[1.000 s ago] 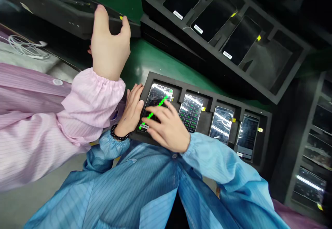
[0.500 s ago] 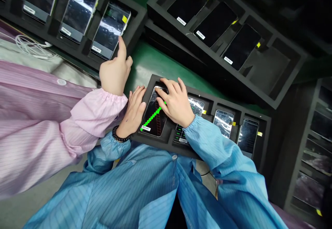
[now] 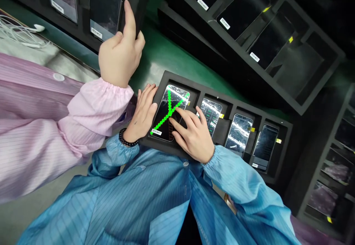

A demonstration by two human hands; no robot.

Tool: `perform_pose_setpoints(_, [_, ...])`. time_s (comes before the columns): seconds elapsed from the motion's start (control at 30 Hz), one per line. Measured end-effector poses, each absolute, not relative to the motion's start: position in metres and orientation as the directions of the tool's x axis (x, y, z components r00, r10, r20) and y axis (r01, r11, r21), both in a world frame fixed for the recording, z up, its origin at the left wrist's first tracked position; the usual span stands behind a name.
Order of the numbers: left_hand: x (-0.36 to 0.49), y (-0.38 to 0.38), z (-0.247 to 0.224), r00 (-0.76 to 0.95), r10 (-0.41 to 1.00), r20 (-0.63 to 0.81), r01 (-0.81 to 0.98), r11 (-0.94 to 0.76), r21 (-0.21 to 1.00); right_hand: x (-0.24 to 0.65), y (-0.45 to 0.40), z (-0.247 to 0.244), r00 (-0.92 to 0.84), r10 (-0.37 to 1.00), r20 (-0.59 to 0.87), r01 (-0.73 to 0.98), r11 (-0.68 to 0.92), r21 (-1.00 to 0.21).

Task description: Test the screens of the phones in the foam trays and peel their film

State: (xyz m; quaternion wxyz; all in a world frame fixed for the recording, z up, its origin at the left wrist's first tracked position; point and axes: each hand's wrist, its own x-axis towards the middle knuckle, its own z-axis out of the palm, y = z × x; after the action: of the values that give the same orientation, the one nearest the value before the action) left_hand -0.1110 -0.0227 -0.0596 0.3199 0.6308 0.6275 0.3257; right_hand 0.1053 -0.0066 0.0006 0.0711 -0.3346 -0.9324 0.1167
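The fingers of the right hand (image 3: 192, 134) have drawn down from the phone's top left corner, and a 2nd green trace (image 3: 169, 99) now drops from that corner towards the index fingertip, joining the long diagonal that a moment ago stood alone. I judge this 2nd stroke to be midway: the phone (image 3: 163, 108) shows a Y of green, with an orange grid and no green just below the fingertip. These fingers are spread and grasp nothing; the index seems to rest on the glass, though contact cannot be told for sure. The phone lies beneath and left of them, in the leftmost pocket of a dark foam tray (image 3: 163, 146); a 2nd phone (image 3: 212, 108) sits partly behind the little finger, with a 3rd phone (image 3: 238, 132) and a 4th phone (image 3: 264, 145) beyond. The left hand (image 3: 143, 117) has stayed at the tray's left end, fingers extended along it and clasping nothing visible, probably steadying it. Above those fingers, a co-worker's hand (image 3: 120, 54) extends 1 finger beside another tray's phone (image 3: 107, 8).
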Motion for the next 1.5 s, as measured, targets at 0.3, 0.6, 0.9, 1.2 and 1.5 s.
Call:
perform_pose_setpoints(0.3, [-0.111, -0.024, -0.062, -0.014, 1.0, 0.019, 0.57, -0.007, 0.821, 0.121, -0.051, 0.011, -0.782, 0.623, 0.029, 0.568, 0.731, -0.38])
perform_pose_setpoints(0.6, [-0.111, -0.024, -0.061, -0.013, 1.0, 0.001, 0.572, 0.006, 0.82, 0.127, -0.009, 0.027, -0.673, 0.723, 0.153, 0.651, 0.678, -0.341])
perform_pose_setpoints(0.9, [-0.111, -0.024, -0.066, -0.024, 1.0, 0.019, 0.568, -0.002, 0.823, 0.125, 0.031, 0.0, -0.573, 0.798, 0.187, 0.77, 0.603, -0.211])
perform_pose_setpoints(1.2, [-0.112, -0.023, -0.064, -0.039, 0.999, 0.016, 0.556, 0.009, 0.831, 0.121, 0.027, -0.007, -0.647, 0.747, 0.151, 0.729, 0.664, -0.165])
perform_pose_setpoints(1.5, [-0.118, -0.004, -0.052, -0.041, 0.999, 0.008, 0.565, 0.017, 0.825, 0.13, 0.022, 0.013, -0.549, 0.81, 0.206, 0.784, 0.584, -0.208])
